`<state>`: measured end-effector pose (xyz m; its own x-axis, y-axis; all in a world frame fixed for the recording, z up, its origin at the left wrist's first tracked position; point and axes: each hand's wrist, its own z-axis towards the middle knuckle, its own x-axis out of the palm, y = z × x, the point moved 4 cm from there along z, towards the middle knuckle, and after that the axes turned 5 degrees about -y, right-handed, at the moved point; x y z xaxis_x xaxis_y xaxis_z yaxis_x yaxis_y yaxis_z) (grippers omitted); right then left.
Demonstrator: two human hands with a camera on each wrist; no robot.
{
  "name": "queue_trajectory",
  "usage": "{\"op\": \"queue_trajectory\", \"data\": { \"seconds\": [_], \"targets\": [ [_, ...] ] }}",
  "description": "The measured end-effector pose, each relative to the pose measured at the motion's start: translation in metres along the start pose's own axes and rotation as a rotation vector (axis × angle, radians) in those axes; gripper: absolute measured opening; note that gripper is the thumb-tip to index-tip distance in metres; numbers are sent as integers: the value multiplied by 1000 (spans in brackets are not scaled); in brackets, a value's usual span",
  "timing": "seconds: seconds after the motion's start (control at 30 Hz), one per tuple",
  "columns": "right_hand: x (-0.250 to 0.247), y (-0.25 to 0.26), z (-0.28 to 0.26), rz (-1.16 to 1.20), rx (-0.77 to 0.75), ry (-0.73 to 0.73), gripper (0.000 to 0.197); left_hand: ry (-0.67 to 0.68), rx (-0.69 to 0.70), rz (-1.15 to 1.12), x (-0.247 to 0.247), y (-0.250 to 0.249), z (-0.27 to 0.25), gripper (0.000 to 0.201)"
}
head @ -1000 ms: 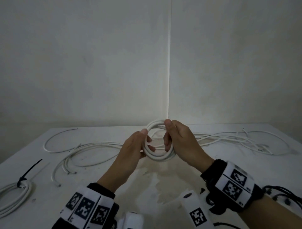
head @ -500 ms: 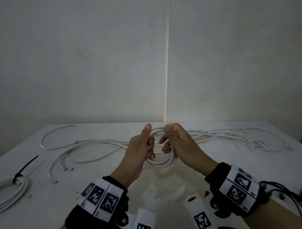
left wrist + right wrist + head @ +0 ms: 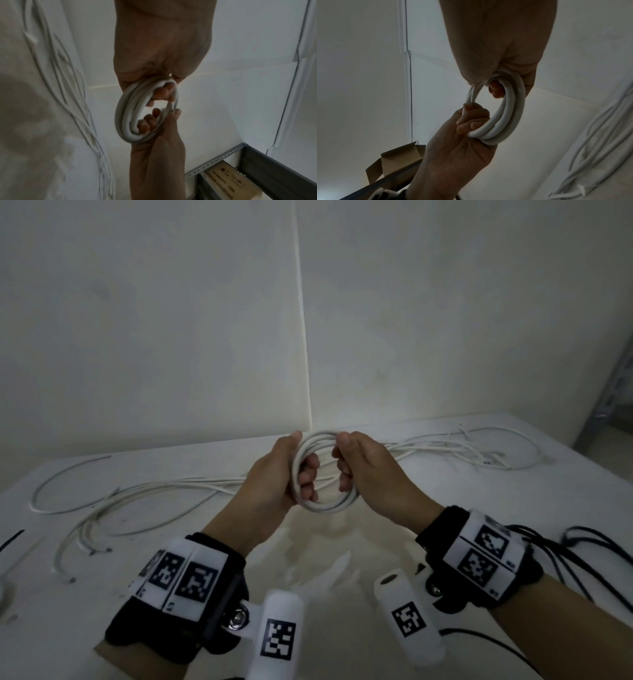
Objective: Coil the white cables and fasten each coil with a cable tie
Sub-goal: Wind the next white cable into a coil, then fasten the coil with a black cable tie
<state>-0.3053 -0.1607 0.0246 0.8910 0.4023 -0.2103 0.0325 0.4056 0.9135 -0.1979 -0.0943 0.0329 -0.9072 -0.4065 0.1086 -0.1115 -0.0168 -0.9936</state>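
A small coil of white cable (image 3: 323,506) is held upright above the table between both hands. My left hand (image 3: 291,470) grips its left side, thumb over the top and fingers curled through the ring. My right hand (image 3: 344,463) grips the right side the same way. In the left wrist view the coil (image 3: 125,119) hangs from my left hand (image 3: 163,56), and the right hand (image 3: 154,136) reaches in from below. The right wrist view shows the coil (image 3: 510,108) of about three turns, held by the right hand (image 3: 498,47) and left hand (image 3: 465,135).
Loose white cables lie on the white table at the left (image 3: 113,508) and at the back right (image 3: 462,448). A black cable tie (image 3: 12,539) lies at the left edge. Black wires (image 3: 582,553) trail from my right wrist. A metal shelf (image 3: 257,166) stands to the right.
Both hands lifted the coil slightly. My left hand turned so its thumb lies over the top and closed its fingers through the ring. The right hand kept its grip.
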Motion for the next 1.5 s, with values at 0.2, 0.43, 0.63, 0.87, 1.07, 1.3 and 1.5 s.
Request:
{"op": "queue_trajectory", "data": {
  "seconds": [0.2,0.43,0.63,0.87,1.07,1.3,1.5],
  "targets": [
    [-32,-6,-18,-72,38,-19,31,-85,17,18,40,9,-6,46],
    [-83,-19,-48,-80,159,-1,46,-80,-13,45,87,31,-8,45],
    [-157,-53,-69,-312,368,-92,34,-67,-59,48,107,49,-6,44],
    [-213,-92,-78,-753,418,-65,12,-57,-71,66,117,57,-1,41],
    [-226,-109,-80,-1006,592,47,37,-67,-94,83,118,63,3,42],
    [-224,-120,-68,-979,626,65,30,-55,-83,83,117,62,6,42],
    [-225,-108,-67,-989,551,-36,25,-63,-73,77,107,60,9,41]
  ]
}}
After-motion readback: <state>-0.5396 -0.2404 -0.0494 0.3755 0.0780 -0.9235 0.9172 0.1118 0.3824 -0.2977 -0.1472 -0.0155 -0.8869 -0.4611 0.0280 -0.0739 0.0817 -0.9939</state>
